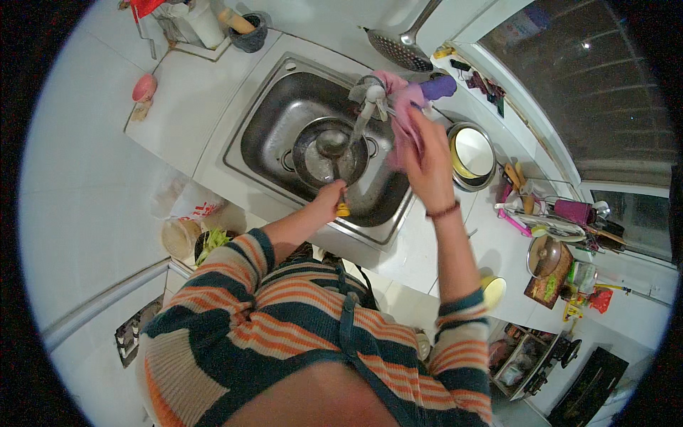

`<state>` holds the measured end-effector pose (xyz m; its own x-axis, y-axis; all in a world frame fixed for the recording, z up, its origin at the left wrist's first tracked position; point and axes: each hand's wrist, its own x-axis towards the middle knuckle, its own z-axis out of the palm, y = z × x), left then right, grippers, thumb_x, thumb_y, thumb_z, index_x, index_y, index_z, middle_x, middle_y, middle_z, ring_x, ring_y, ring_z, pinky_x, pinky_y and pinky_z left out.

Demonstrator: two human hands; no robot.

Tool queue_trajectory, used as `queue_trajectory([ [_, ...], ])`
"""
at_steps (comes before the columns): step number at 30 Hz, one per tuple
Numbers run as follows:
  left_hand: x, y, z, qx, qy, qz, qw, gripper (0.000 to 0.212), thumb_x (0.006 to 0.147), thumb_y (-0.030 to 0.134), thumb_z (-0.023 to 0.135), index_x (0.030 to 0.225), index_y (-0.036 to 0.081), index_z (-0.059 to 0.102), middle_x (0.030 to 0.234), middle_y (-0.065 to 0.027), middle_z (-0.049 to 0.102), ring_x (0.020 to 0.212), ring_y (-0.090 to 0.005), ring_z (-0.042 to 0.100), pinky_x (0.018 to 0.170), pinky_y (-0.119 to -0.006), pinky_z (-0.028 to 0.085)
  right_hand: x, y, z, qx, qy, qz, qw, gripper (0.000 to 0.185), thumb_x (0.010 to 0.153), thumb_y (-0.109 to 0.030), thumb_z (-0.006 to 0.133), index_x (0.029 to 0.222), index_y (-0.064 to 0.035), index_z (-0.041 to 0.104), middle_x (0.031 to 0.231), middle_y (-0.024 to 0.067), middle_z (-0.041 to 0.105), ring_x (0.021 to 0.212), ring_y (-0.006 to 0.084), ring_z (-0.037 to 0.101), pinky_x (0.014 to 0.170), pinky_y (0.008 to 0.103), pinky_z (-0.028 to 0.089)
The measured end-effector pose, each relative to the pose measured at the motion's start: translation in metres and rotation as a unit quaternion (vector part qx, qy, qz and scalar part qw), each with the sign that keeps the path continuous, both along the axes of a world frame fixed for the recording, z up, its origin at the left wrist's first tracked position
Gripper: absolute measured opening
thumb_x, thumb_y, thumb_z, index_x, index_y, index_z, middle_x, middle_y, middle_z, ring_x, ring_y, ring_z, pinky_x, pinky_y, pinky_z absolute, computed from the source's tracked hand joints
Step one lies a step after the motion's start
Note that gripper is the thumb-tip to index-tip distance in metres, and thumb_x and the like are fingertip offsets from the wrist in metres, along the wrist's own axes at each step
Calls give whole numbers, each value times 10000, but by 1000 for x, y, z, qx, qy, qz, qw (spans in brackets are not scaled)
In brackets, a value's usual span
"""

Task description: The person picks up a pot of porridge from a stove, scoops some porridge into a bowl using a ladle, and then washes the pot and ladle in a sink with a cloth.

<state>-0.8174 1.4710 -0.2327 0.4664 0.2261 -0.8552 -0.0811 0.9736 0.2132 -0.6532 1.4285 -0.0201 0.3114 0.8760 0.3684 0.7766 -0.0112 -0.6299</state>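
Observation:
My left hand (328, 202) grips the yellow-tipped handle of a metal ladle (332, 144). The ladle's bowl is over a two-handled metal pot (305, 173) in the stainless steel sink (267, 128). Water runs from the faucet (374, 95) into the pot. To the right of the faucet, my right hand (429, 160) is at a pink cloth (408, 115), its fingers blurred and partly against the cloth; whether they close on it I cannot tell. A purple cloth (438, 87) lies just beyond.
Right of the sink stand stacked bowls (474, 152), then a dish rack with utensils and a cutting board (539, 288) with chopped greens. A perforated skimmer (397, 50) hangs on the wall behind. A stone mortar (249, 37) stands at the back left, a yellow bowl (493, 292) near my right forearm.

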Motion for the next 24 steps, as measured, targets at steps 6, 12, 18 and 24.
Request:
queue_trajectory([
  [6, -63, 35, 1, 34, 13, -162, 986, 161, 804, 231, 570, 757, 89, 511, 643, -12, 491, 482, -134, 465, 380, -285, 388, 23, 87, -1, -138, -277, 201, 929, 523, 704, 11, 536, 1187, -183, 495, 1148, 95, 484, 996, 313, 532, 817, 389, 470],
  [12, -74, 48, 6, 67, -5, -182, 981, 166, 817, 177, 527, 778, 16, 527, 657, -63, 509, 484, -147, 473, 400, -292, 391, 26, 110, 1, -237, -319, 290, 870, 448, 657, 2, 580, 1077, -140, 509, 1090, 92, 486, 940, 325, 536, 759, 397, 465],
  [18, -77, 57, -1, 60, -5, -210, 976, 166, 787, 160, 540, 723, 8, 527, 578, -67, 489, 448, -166, 477, 388, -299, 396, 29, 109, -8, -186, -353, 307, 864, 414, 628, -42, 646, 1007, -112, 494, 1052, 104, 481, 879, 339, 556, 722, 421, 472],
  [24, -80, 65, 6, 89, 2, -248, 965, 181, 785, 169, 537, 696, 11, 523, 591, -66, 498, 467, -172, 487, 401, -308, 412, 22, 110, -4, -229, -346, 281, 866, 414, 639, -61, 669, 1007, -117, 487, 1071, 105, 471, 844, 338, 581, 710, 427, 495],
])
